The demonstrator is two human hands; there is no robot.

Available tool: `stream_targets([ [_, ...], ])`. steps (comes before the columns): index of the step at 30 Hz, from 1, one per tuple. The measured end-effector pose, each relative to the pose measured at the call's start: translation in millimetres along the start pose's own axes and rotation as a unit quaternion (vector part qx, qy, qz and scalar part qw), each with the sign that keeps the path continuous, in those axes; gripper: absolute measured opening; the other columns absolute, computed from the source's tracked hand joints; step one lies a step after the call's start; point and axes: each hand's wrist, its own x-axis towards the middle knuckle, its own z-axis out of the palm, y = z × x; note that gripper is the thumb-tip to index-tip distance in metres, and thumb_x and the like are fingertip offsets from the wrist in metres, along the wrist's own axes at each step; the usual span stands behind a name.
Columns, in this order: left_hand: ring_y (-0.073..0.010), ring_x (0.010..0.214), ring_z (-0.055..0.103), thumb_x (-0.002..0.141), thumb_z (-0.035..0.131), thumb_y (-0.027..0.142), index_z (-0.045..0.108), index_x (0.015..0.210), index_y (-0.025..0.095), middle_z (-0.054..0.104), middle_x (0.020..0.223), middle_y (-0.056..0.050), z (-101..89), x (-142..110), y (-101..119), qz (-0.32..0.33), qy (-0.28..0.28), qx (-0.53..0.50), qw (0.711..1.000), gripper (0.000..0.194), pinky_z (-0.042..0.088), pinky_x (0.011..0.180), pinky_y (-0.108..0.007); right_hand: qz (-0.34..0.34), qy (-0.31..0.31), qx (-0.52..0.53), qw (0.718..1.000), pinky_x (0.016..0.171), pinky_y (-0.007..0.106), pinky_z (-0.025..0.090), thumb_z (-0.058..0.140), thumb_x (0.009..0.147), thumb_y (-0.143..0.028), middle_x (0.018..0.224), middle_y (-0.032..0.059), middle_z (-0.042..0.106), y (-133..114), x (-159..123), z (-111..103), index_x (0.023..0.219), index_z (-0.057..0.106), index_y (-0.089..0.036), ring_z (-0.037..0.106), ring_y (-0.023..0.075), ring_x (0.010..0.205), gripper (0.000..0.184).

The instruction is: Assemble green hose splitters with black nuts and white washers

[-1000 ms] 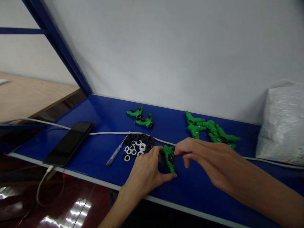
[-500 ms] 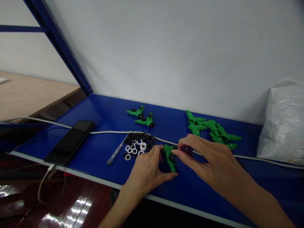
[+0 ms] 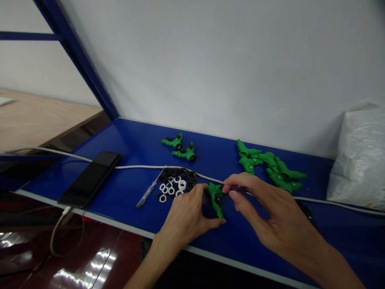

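Observation:
My left hand [image 3: 187, 214] grips a green Y-shaped hose connector [image 3: 214, 193] against the blue tabletop, fingers at its far end and thumb at its near end. A black part sits on the connector's side. In my right hand [image 3: 272, 212] is a screwdriver with a dark purple handle [image 3: 239, 189], pinched between thumb and fingers. It points left at the connector's upper right branch; its tip is hidden. Left of my left hand lie white rings [image 3: 171, 191] and black ring-shaped caps [image 3: 191, 175], several of each, and a second screwdriver with a clear handle [image 3: 146, 195].
Two green connectors with black parts [image 3: 186, 152] lie toward the back. Several plain green connectors [image 3: 275, 164] are piled at back right, near a whitish plastic bag [image 3: 357, 160]. A phone [image 3: 90, 178] lies left; a white cable [image 3: 138, 166] crosses the table. Something dark [image 3: 306, 212] shows behind my right wrist.
My right hand has shifted its fingers on the purple handle, and the handle now lies differently between them. The connector and my left hand stay nearly in place.

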Motion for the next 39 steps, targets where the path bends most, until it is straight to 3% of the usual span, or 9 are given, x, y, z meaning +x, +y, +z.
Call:
stream_targets([
  [7,-0.0308,0.091,0.074,0.071,0.086,0.054,0.054,0.122,0.021,0.073,0.101,-0.006,2.7,1,-2,0.003,0.018,-0.003,1.0,0.069,0.057,0.079,-0.042,0.014,-0.033,0.039,0.999,0.067,0.019,0.055,0.045,0.102,-0.01,0.083,-0.0009,0.071,2,-1,-11,0.119,0.063,-0.024,0.068,0.0112,0.066,0.028],
  [21,-0.0303,0.092,0.074,0.073,0.084,0.056,0.052,0.128,0.018,0.073,0.106,-0.007,1.9,1,0,0.003,0.003,0.01,1.0,0.075,0.057,0.08,-0.043,0.049,0.02,0.027,0.998,0.063,0.015,0.052,0.051,0.099,-0.009,0.071,-0.0064,0.068,0,-5,-8,0.102,0.065,-0.023,0.066,0.0073,0.058,0.021],
  [27,-0.0301,0.092,0.074,0.072,0.084,0.057,0.052,0.129,0.017,0.072,0.105,-0.007,1.5,1,-2,0.006,0.01,0.014,1.0,0.076,0.058,0.08,-0.043,0.04,0.093,-0.021,0.995,0.069,0.016,0.055,0.065,0.098,-0.021,0.077,-0.0038,0.072,1,-9,3,0.096,0.065,-0.022,0.07,0.0094,0.063,0.002],
  [33,-0.0284,0.088,0.074,0.073,0.083,0.056,0.052,0.128,0.02,0.073,0.102,-0.005,4.7,1,-5,0.006,0.008,0.014,1.0,0.073,0.058,0.077,-0.039,0.054,0.134,-0.035,0.989,0.07,0.016,0.057,0.067,0.097,-0.02,0.079,-0.0027,0.073,5,-8,12,0.097,0.065,-0.021,0.072,0.0103,0.065,0.002],
  [36,-0.0286,0.087,0.075,0.076,0.081,0.05,0.051,0.127,0.021,0.072,0.097,-0.004,8.4,2,-8,-0.005,0.015,0.02,1.0,0.066,0.057,0.075,-0.039,0.03,0.171,-0.014,0.985,0.068,0.015,0.057,0.063,0.1,-0.022,0.084,-0.0021,0.075,6,-8,19,0.111,0.062,-0.021,0.071,0.0092,0.063,0.011],
  [39,-0.0284,0.085,0.075,0.078,0.078,0.047,0.051,0.126,0.022,0.073,0.096,-0.003,12.5,3,-12,-0.002,0.016,0.022,1.0,0.06,0.056,0.074,-0.037,0.007,0.168,-0.014,0.986,0.069,0.015,0.057,0.061,0.102,-0.021,0.086,-0.0013,0.074,7,-8,24,0.114,0.061,-0.021,0.071,0.0091,0.067,0.012],
])
